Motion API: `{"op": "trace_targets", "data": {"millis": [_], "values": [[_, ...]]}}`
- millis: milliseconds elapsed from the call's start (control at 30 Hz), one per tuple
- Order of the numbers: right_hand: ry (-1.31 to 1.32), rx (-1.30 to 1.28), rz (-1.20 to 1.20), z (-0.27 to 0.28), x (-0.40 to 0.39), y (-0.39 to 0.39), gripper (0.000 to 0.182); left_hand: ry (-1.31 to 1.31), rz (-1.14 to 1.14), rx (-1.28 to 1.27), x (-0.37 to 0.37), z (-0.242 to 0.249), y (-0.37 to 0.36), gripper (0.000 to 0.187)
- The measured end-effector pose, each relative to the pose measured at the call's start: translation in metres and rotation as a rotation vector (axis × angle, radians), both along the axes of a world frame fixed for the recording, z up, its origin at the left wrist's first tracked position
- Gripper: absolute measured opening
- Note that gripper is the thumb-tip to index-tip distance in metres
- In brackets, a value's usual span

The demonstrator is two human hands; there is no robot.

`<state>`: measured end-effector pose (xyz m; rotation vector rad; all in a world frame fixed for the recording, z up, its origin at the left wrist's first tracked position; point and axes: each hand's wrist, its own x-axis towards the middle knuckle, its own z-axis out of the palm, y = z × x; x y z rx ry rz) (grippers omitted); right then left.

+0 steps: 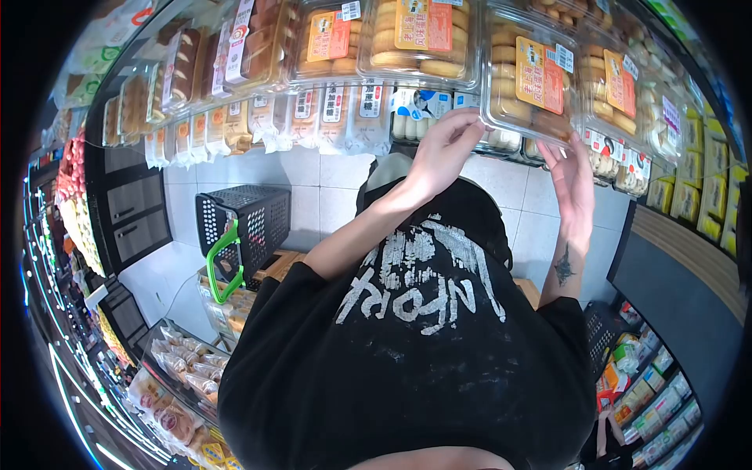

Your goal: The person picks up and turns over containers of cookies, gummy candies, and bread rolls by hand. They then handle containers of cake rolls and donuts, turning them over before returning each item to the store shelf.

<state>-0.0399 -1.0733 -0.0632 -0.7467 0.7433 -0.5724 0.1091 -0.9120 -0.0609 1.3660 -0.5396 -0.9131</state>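
A clear plastic box of round cakes with an orange label is at the shelf's front edge, between my two hands. My left hand touches its lower left corner with bent fingers, the fingertips partly hidden at the box. At the lower right corner, my right hand has its fingers against the bottom edge, thumb and fingers apart in part. Similar boxes of cakes stand to the left, and another cake box sits on the right.
Wrapped bread packs line the tier below. On the floor at left stands a black basket with a green handle. Bagged goods lie lower left. Packaged goods and another person's arms show lower right.
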Motion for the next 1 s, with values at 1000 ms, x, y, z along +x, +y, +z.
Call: {"op": "trace_targets", "data": {"millis": [1000], "values": [[0.212, 0.157, 0.802, -0.060, 0.153, 0.188, 0.022, 0.198, -0.138, 0.305, 0.100, -0.083, 0.165, 0.024]]}}
